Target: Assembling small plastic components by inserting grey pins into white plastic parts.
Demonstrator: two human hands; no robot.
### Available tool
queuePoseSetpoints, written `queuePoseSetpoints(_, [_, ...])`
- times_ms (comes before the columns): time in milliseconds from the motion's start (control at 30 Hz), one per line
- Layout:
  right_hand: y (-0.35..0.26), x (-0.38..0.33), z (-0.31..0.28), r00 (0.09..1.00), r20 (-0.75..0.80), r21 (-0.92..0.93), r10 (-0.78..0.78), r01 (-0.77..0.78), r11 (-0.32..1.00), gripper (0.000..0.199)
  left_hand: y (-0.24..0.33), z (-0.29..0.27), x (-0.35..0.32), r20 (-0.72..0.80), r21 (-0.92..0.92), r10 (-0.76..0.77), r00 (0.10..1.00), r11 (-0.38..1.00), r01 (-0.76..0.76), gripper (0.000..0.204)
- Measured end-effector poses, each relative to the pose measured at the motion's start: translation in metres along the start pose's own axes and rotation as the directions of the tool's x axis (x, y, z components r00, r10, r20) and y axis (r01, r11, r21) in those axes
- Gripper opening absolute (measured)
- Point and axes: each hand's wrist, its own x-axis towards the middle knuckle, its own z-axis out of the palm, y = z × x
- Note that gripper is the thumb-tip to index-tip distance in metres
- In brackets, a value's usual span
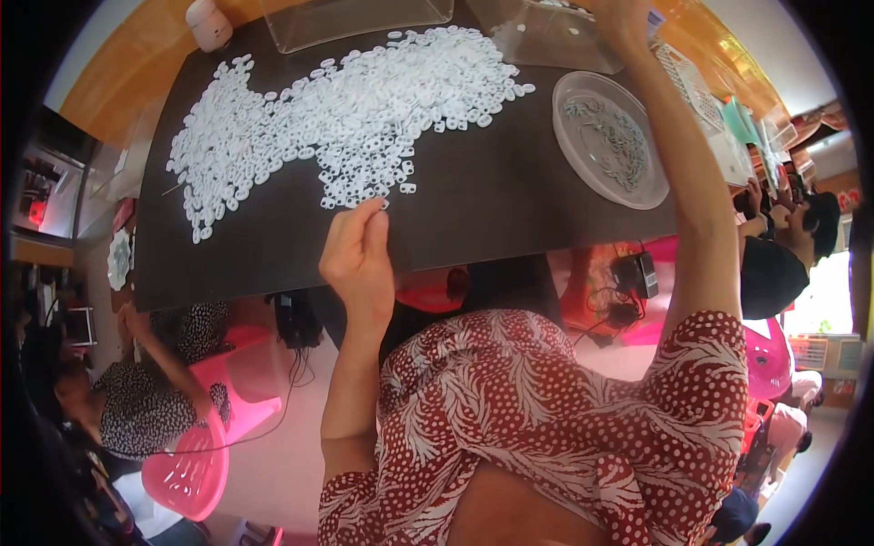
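Left hand [357,255] pinches small white plastic rings [346,118] at the dark worktop's [492,200] near edge; right hand [624,18] reaches the clear far-corner tray [546,36], grip unclear. Next: lift cleanly.

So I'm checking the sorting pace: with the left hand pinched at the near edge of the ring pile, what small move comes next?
Probably lifting the pinch clear with one ring. The left hand has fingertips closed at the near edge of the white plastic rings on the dark table, while the right hand reaches far toward the clear container.
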Motion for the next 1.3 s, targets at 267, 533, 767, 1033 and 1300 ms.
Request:
queuePoseSetpoints(267, [0.042, 0.008, 0.036, 0.940, -0.023, -0.282, -0.341, 0.321, 0.904, 0.021, -0.002, 0.015, 0.026, 0.274, 0.488, 0.390, 0.879, 0.731, -0.477, 0.024])
queuePoseSetpoints(533, [-0.032, -0.097, -0.003, 0.856, 0.221, 0.096, -0.467, 0.457, 0.884, 0.012, -0.006, 0.015, 0.037, 0.556, 0.527, 0.385, 0.737, 0.523, -0.670, 0.012])
queuePoseSetpoints(767, [-0.050, -0.174, -0.017, 0.805, 0.574, 0.434, -0.150, -0.144, 0.889, 0.011, 0.014, 0.017, 0.035, 0.471, 0.286, 0.251, 0.846, 0.863, -0.415, 0.011])
queuePoseSetpoints(1033, [-0.094, -0.233, -0.006, 0.659, 0.742, 0.548, -0.122, -0.491, 0.677, 0.014, 0.036, 0.021, 0.024, 0.459, 0.154, 0.168, 0.873, 0.952, -0.264, 0.019])
queuePoseSetpoints(1300, [-0.107, -0.244, -0.014, 0.676, 0.736, 0.555, 0.036, -0.633, 0.541, 0.012, 0.036, 0.032, 0.011, 0.296, -0.398, -0.275, 0.915, 0.835, 0.380, 0.016])
